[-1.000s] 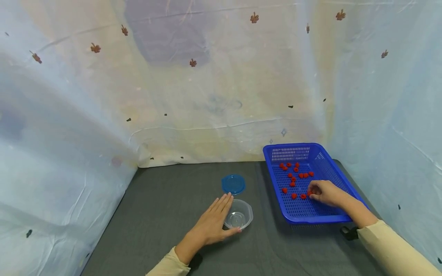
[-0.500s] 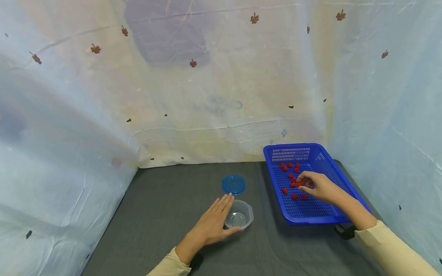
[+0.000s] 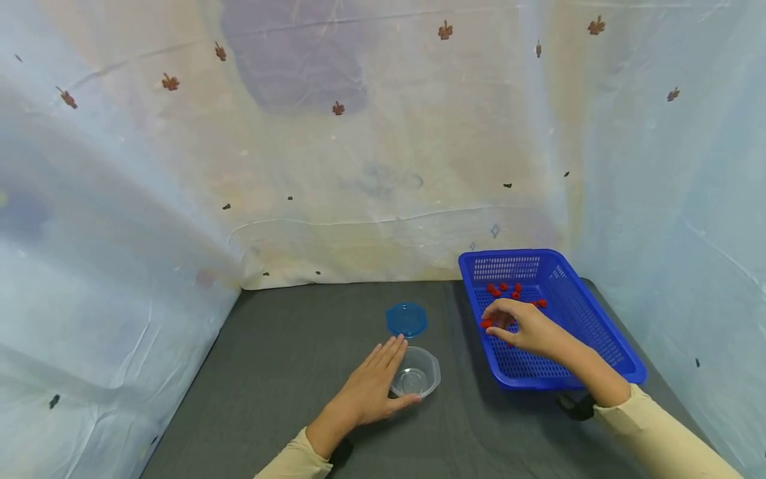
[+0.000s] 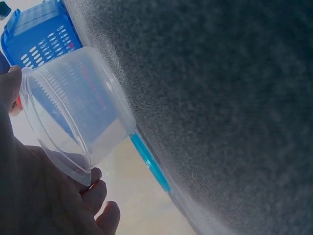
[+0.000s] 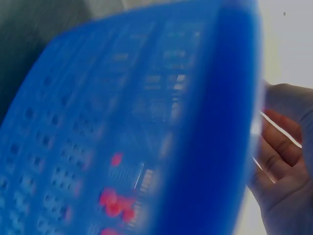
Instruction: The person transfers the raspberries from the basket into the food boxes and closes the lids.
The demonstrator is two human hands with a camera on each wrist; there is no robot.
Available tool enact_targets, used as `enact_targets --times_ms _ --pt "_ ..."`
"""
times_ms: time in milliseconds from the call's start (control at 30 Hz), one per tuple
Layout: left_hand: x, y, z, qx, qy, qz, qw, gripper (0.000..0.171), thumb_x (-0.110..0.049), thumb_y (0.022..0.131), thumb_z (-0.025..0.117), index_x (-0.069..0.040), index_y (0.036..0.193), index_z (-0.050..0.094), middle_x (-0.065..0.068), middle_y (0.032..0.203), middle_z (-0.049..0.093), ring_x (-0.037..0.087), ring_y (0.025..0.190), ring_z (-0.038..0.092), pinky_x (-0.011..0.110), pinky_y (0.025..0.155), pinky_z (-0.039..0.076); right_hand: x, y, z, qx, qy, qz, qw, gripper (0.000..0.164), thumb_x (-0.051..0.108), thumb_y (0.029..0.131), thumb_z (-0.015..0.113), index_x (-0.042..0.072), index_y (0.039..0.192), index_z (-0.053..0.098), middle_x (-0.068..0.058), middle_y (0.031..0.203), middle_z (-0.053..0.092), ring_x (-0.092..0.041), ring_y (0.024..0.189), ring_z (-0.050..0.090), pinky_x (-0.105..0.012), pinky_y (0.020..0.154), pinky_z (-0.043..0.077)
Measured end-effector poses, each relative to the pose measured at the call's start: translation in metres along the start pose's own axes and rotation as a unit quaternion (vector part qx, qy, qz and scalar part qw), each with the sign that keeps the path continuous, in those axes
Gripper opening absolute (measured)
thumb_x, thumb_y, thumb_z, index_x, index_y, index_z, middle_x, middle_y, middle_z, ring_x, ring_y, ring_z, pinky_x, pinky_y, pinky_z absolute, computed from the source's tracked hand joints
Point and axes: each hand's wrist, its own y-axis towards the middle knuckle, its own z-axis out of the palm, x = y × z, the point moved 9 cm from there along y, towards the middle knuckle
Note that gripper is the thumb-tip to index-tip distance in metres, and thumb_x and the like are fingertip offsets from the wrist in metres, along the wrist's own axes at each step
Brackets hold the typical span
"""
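A: Finger states?
B: Left hand (image 3: 370,389): fingers straight, thumb spread wide; clear container (image 3: 422,374) is bracketed between them. Right hand (image 3: 531,327): narrow; red piece (image 3: 487,324) apparently pinched at thumb and index fingertips, over the blue basket (image 3: 505,269), towards its left wall.

A: Risks?
B: Container could be tipped if its rim is pressed one-sidedly by the left thumb. Red piece could be dropped if the pinch is slight or the basket wall is clipped.

A: Direction, long axis?
B: Container, inside the left fingers: mouth faced up, roundish, no clear long axis. Red piece: partly covered, direction can't be told. Basket, below right fingers: stretched lengthwise away from the person, far end angled left.
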Motion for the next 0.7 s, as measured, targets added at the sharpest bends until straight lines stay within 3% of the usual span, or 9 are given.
enact_targets --times_ms 233,500,700 --pt "-0.001 0.000 -0.001 -0.005 0.004 0.002 1.0000 0.108 -0.079 0.100 0.051 -0.004 0.171 0.021 0.009 0.180 0.016 0.029 0.165 0.020 0.044 0.133 0.023 0.024 0.011 0.023 0.026 0.024 -0.031 0.999 0.024 0.006 0.096 0.081 0.007 0.117 0.072 0.006 0.101 0.072 -0.005 0.084 0.064 -0.039 0.074 0.064" --pt "-0.002 0.000 -0.001 0.003 0.007 -0.003 1.0000 0.108 -0.079 0.100 0.050 -0.004 0.172 0.021 0.009 0.180 0.017 0.027 0.165 0.020 0.044 0.133 0.024 0.046 0.020 0.048 0.060 0.036 -0.051 0.996 0.021 0.006 0.098 0.079 0.007 0.117 0.072 0.003 0.102 0.072 -0.002 0.082 0.061 -0.028 0.070 0.060" --pt "-0.002 0.000 -0.001 0.006 0.015 -0.002 0.9999 0.108 -0.080 0.100 0.047 -0.005 0.172 0.019 0.009 0.180 0.016 0.028 0.165 0.020 0.045 0.133 0.023 0.057 0.029 0.064 0.081 0.032 -0.053 0.995 0.022 0.008 0.098 0.080 0.008 0.118 0.072 0.002 0.104 0.072 -0.002 0.084 0.061 -0.030 0.073 0.062"
